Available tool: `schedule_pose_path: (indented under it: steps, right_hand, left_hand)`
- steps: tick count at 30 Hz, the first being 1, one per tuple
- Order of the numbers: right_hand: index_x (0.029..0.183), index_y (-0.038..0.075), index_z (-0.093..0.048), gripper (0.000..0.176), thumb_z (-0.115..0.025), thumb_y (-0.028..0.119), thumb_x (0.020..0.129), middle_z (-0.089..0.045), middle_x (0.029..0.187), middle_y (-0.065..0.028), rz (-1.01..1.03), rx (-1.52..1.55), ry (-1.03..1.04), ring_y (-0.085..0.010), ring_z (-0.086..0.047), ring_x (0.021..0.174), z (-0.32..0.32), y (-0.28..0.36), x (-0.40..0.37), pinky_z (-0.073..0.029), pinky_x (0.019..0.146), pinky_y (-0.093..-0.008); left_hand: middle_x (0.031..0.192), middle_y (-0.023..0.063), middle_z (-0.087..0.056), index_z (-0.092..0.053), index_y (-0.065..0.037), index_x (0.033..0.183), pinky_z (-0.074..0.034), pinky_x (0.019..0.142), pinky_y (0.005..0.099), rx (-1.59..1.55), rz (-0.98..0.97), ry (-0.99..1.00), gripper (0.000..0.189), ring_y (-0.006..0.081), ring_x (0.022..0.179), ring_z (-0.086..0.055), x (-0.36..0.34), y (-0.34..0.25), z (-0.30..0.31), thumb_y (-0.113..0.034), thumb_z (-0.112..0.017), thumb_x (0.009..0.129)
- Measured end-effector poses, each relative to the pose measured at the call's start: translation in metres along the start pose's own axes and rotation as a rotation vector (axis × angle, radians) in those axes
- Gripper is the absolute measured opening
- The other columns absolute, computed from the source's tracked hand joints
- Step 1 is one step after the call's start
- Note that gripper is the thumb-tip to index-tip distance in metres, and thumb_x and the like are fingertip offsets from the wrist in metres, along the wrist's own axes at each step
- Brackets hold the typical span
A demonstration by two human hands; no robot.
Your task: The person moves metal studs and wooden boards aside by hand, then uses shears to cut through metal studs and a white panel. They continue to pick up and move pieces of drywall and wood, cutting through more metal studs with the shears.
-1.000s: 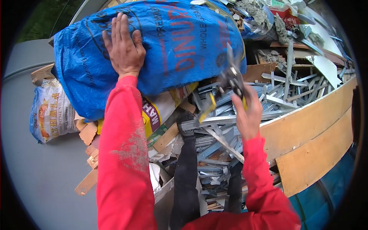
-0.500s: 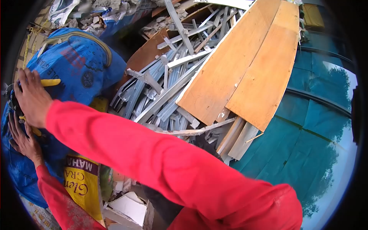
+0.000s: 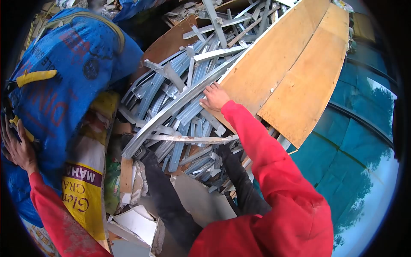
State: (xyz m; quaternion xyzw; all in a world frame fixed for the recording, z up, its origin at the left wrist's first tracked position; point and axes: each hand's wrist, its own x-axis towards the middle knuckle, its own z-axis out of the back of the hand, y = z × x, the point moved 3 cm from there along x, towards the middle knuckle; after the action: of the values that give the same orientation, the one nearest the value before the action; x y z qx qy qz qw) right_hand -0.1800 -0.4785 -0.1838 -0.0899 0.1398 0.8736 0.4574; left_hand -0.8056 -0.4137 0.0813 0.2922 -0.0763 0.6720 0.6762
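Note:
My left hand [image 3: 20, 150] lies on a blue woven sack [image 3: 92, 51] at the far left, fingers stretched out beside a black-headed tool with yellow handles [image 3: 36, 78]. Part of that tool is hidden at the view's edge. My right hand [image 3: 215, 97] reaches over the left edge of an orange-brown wooden panel [image 3: 257, 64]. Its fingers are apart, and the fingertips are right at a long metal channel [image 3: 171, 110]. Beneath that channel lies a heap of silvery metal profiles [image 3: 147, 100].
A yellow printed sack [image 3: 83, 192] stands below the blue one. My dark-trousered legs [image 3: 165, 188] are among the scrap, near a broken white box [image 3: 137, 225]. A teal sheeted surface [image 3: 342, 158] runs down the right side. Rubble [image 3: 188, 15] lies at the back.
My right hand has left the blue sack and swung right to the wooden panel's edge. My left hand stays on the sack. More of the metal heap and my legs now show.

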Motion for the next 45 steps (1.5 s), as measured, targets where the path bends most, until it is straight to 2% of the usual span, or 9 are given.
schedule_pose_path:
  steps: [8, 15, 19, 23, 33, 37, 39, 43, 45]
  right_hand:
    - [0.093, 0.003, -0.064, 0.050, -0.051, 0.051, 0.089, -0.061, 0.089, -0.0144, 0.181, 0.092, 0.263, -0.0298, -0.061, 0.089, 0.043, -0.016, -0.015, -0.047, 0.079, -0.0401]
    - [0.073, 0.009, -0.058, 0.018, -0.062, 0.023, 0.082, -0.050, 0.074, -0.0074, 0.056, 0.144, 0.272, -0.0253, -0.053, 0.075, 0.189, -0.010, -0.207, -0.043, 0.066, -0.0370]
    - [0.093, 0.009, -0.058, 0.022, -0.059, 0.030, 0.086, -0.058, 0.088, -0.0085, -0.218, 0.025, 0.666, -0.0277, -0.057, 0.086, 0.162, -0.039, -0.382, -0.046, 0.075, -0.0368]
    - [0.124, 0.012, -0.049, 0.043, -0.054, 0.036, 0.089, -0.058, 0.102, -0.0129, -0.340, -0.088, 0.713, -0.0311, -0.057, 0.095, 0.123, -0.057, -0.423, -0.044, 0.083, -0.0422]
    - [0.106, 0.009, -0.061, 0.030, -0.058, 0.031, 0.086, -0.059, 0.102, -0.0153, -0.569, 0.094, 0.639, -0.0324, -0.056, 0.101, 0.065, -0.011, -0.367, -0.044, 0.084, -0.0430]
    - [0.094, -0.001, -0.062, 0.035, -0.059, 0.033, 0.088, -0.065, 0.085, -0.0215, -0.887, 0.681, 0.022, -0.0386, -0.062, 0.081, 0.037, 0.018, -0.228, -0.049, 0.072, -0.0424]
    - [0.098, -0.001, -0.062, 0.040, -0.059, 0.037, 0.088, -0.065, 0.084, -0.0217, -1.064, 1.039, 0.081, -0.0394, -0.062, 0.083, 0.031, 0.032, -0.138, -0.049, 0.073, -0.0420]
    - [0.111, -0.006, -0.054, 0.051, -0.064, 0.036, 0.084, -0.052, 0.119, -0.0241, -0.291, 0.474, -0.133, -0.0415, -0.052, 0.107, 0.039, 0.098, -0.011, -0.042, 0.093, -0.0392]
    - [0.118, -0.007, -0.047, 0.065, -0.070, 0.039, 0.078, -0.050, 0.121, -0.0252, -0.722, 0.828, -0.089, -0.0406, -0.052, 0.109, 0.005, 0.123, 0.011, -0.041, 0.095, -0.0392]
  left_hand:
    - [0.145, -0.0032, -0.039, -0.039, -0.025, 0.141, -0.019, 0.106, 0.0448, 0.026, 0.033, 0.008, 0.057, 0.0205, 0.133, -0.034, -0.005, 0.001, 0.001, -0.055, -0.032, 0.093]
    - [0.143, -0.0020, -0.041, -0.040, -0.024, 0.141, -0.022, 0.104, 0.0432, 0.032, 0.032, 0.027, 0.060, 0.0214, 0.131, -0.037, 0.002, 0.000, 0.001, -0.057, -0.032, 0.092]
    - [0.142, -0.0013, -0.042, -0.040, -0.024, 0.141, -0.024, 0.103, 0.0423, 0.039, 0.038, 0.033, 0.061, 0.0219, 0.130, -0.039, 0.000, -0.001, 0.000, -0.058, -0.031, 0.091]
    - [0.141, -0.0006, -0.043, -0.040, -0.024, 0.141, -0.026, 0.102, 0.0413, 0.056, 0.036, 0.029, 0.062, 0.0224, 0.128, -0.041, 0.001, 0.001, 0.002, -0.060, -0.031, 0.091]
    - [0.139, 0.0011, -0.047, -0.040, -0.024, 0.141, -0.031, 0.100, 0.0391, 0.068, 0.044, 0.020, 0.065, 0.0236, 0.125, -0.045, 0.002, -0.004, 0.004, -0.063, -0.030, 0.089]
    - [0.138, 0.0018, -0.048, -0.040, -0.024, 0.141, -0.034, 0.098, 0.0382, 0.067, 0.045, 0.013, 0.067, 0.0241, 0.124, -0.047, 0.000, -0.006, 0.004, -0.065, -0.030, 0.089]
    - [0.137, 0.0022, -0.048, -0.040, -0.024, 0.141, -0.035, 0.098, 0.0377, 0.066, 0.049, 0.009, 0.067, 0.0244, 0.123, -0.047, 0.001, -0.006, 0.006, -0.065, -0.030, 0.088]
    - [0.136, 0.0029, -0.050, -0.040, -0.024, 0.140, -0.037, 0.097, 0.0368, 0.069, 0.053, -0.002, 0.069, 0.0249, 0.122, -0.049, 0.004, -0.008, 0.007, -0.067, -0.029, 0.088]
    - [0.136, 0.0032, -0.050, -0.040, -0.024, 0.140, -0.038, 0.096, 0.0364, 0.065, 0.057, -0.004, 0.070, 0.0251, 0.121, -0.050, 0.005, -0.009, 0.006, -0.067, -0.029, 0.087]
